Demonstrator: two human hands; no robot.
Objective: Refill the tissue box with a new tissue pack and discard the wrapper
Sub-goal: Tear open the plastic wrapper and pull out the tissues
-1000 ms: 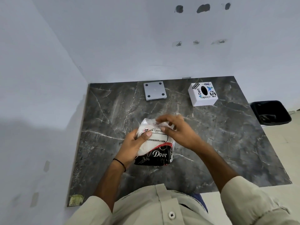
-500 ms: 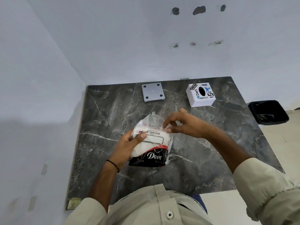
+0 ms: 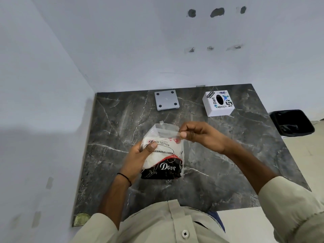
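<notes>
Peeled further open since a moment ago, the tissue pack (image 3: 162, 157) sits above the worktop (image 3: 228, 163), left hand (image 3: 138, 159) gripping it, right hand (image 3: 201, 135) pinching its clear wrapper flap (image 3: 166, 129), tissues nearly reachable.

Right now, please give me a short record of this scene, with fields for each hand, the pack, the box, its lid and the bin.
left hand: grips the tissue pack from its left side
right hand: pinches the clear wrapper flap at the top
tissue pack: wrapper opened, tissues still inside
tissue box: far right on table, untouched
grey lid: flat, left of box
bin: on floor, right of table
</notes>
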